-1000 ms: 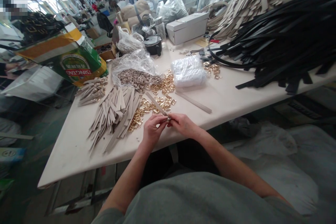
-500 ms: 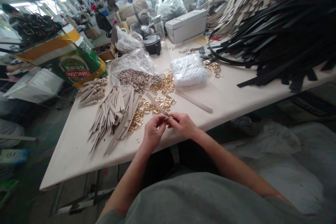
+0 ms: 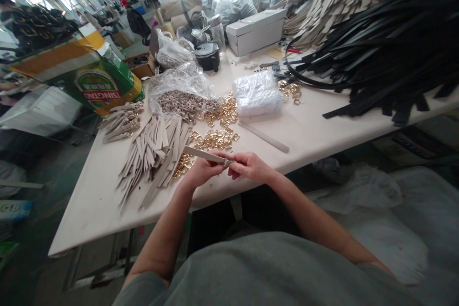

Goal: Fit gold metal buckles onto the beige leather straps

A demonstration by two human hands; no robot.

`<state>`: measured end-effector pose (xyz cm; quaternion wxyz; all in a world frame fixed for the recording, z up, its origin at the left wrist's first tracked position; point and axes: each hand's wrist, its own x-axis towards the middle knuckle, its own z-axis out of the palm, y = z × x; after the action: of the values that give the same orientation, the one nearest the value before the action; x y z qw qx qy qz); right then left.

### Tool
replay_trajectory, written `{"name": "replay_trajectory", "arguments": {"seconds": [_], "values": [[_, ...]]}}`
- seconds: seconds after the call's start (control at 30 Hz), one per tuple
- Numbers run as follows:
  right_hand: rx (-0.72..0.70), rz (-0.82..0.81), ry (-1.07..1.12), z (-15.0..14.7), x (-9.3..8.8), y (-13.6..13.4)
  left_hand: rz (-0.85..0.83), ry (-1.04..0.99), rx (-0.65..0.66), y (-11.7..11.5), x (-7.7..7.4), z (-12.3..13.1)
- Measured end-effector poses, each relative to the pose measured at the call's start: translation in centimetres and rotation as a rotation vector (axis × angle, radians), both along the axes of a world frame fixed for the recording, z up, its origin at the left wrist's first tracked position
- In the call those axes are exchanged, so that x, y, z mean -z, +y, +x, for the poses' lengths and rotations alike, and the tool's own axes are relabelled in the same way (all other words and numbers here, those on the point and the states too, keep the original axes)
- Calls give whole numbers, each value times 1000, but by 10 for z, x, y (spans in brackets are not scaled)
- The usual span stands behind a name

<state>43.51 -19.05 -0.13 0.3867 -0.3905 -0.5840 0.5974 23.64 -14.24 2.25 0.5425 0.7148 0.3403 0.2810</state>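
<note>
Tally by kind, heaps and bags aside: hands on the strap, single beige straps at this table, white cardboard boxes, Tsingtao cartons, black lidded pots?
Hands: 2 (left hand, right hand)
Beige straps: 2 (held strap, lone strap)
White cardboard box: 1
Tsingtao carton: 1
Black lidded pot: 1
Total: 7

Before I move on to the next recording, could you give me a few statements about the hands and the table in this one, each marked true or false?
1. The left hand and the right hand are both on one beige strip. True.
2. The black straps lie at the person's left. False: the black straps lie at the right.
3. Gold buckles lie loose on the table. True.
4. The white box has its lid off. False: the lid is on the white box.
5. A lone strip lies on the table beyond the right hand. True.
</note>
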Motion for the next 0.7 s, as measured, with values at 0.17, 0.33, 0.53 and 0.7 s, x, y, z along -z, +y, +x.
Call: {"name": "replay_trajectory", "arguments": {"seconds": [0.17,0.33,0.53,0.7], "values": [[-72,-34,62,5,-4,0,-318,-214,-157,-9,20,6],[4,-68,41,1,-4,-1,-520,-339,-245,-17,27,13],[141,43,-132,-8,-5,-2,-591,-448,-347,-19,24,14],[297,255,-425,-10,-8,-6,-434,-340,-444,-20,26,16]]}}
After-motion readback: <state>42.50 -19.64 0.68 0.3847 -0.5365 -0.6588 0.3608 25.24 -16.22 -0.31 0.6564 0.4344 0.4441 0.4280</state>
